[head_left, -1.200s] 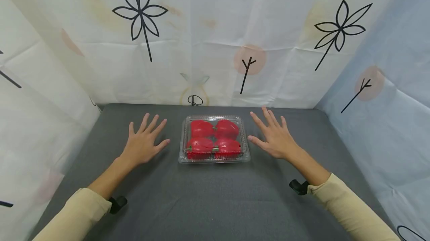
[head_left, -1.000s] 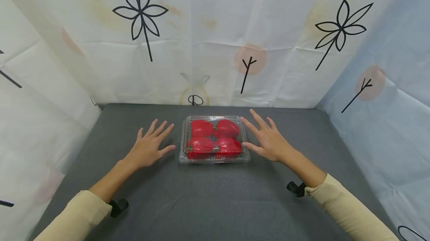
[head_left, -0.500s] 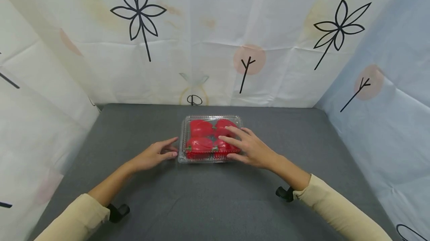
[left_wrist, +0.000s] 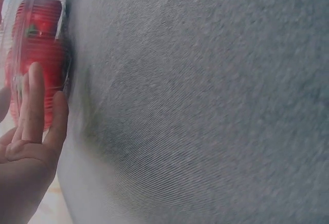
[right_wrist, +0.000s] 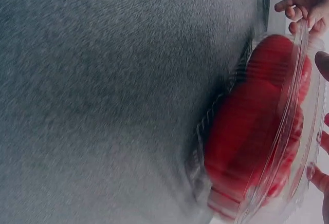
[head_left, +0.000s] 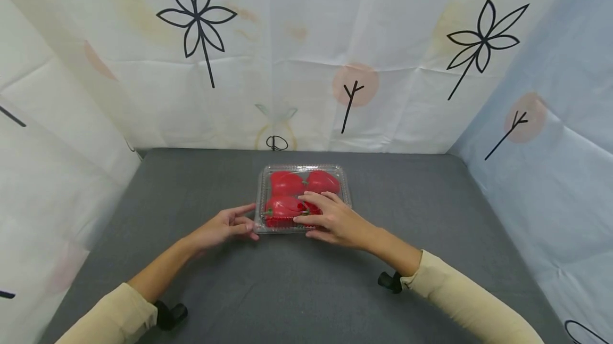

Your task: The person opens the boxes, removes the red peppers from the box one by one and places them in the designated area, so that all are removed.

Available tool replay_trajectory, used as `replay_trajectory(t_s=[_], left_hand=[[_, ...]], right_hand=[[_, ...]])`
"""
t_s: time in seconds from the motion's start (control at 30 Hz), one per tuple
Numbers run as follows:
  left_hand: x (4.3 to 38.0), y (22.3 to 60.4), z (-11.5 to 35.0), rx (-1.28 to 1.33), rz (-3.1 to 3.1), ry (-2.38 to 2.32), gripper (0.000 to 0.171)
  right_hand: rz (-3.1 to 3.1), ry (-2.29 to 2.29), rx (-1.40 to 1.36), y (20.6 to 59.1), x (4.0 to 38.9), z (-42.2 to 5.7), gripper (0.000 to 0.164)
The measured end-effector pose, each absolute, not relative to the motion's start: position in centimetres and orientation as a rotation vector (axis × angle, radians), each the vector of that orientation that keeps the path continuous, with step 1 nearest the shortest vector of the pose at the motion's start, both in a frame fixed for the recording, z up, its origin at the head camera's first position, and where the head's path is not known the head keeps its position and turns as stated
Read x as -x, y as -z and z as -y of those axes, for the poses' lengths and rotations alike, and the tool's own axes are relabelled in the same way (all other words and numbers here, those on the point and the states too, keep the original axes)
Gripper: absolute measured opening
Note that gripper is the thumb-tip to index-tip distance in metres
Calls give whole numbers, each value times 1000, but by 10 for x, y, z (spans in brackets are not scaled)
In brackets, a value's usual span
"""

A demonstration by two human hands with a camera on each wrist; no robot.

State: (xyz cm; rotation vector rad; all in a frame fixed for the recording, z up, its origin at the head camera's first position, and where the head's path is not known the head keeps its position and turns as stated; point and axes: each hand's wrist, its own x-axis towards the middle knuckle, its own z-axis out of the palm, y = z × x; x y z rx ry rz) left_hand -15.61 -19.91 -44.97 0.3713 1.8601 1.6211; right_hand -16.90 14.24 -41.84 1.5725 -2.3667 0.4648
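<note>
A clear plastic clamshell container [head_left: 306,167] lies on the grey table. Under its lid are several red, green-stemmed pieces that look like bell peppers [head_left: 286,182]. At the container's front left corner my left hand [head_left: 225,228] pinches the rim, thumb above and fingers lower, as the left wrist view also shows along the clear side [left_wrist: 18,39]. My right hand [head_left: 342,222] lies over the front right part of the lid with fingers spread, covering one pepper. In the right wrist view, right fingertips [right_wrist: 316,175] touch the clear lid.
Grey cloth covers the table [head_left: 297,291]. White printed curtains [head_left: 306,67] enclose its back and both sides. A black wrist strap [head_left: 170,316] sits below the left sleeve, another [head_left: 390,282] below the right sleeve.
Both hands have come inward from either side of the container. The left has reached its front left corner and taken hold of the rim; the right has slid leftward over the lid.
</note>
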Motion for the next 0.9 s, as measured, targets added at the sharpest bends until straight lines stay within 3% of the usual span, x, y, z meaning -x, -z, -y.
replay_trajectory(t_s=[0.9], left_hand=[[151,467,191,-287,-1823,-1728,76]], right_hand=[[2359,-304,-1579,430,165,-97,38]])
